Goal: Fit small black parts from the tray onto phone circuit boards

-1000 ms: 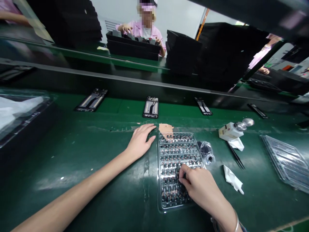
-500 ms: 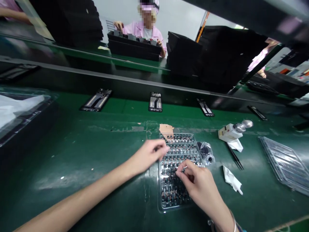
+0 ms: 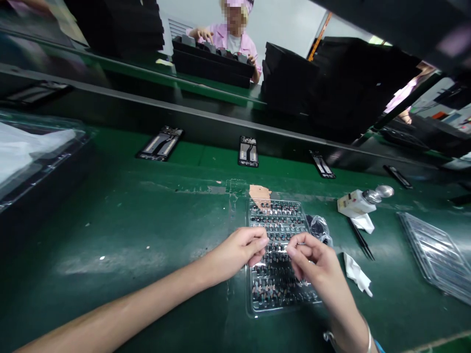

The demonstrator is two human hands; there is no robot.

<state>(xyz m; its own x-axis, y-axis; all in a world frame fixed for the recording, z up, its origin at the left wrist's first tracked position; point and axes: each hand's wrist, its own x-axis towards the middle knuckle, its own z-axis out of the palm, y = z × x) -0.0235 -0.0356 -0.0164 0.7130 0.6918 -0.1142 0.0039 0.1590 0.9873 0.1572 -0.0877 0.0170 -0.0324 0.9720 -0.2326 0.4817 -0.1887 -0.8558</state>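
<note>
Plastic tray (image 3: 248,289) beneath, tweezers (image 3: 361,243), tissue (image 3: 356,275) — rightward obstacles

This looks like an electronics factory floor: a long green assembly-line tabletop (image 3: 110,220) carries slim black phone-like frames (image 3: 248,151) and a clear plastic tray (image 3: 277,215) of tiny parts, too small to name surely. Across the line, a co-worker in a pink smock (image 3: 224,41) handles long black plastic trays (image 3: 213,63).
</note>
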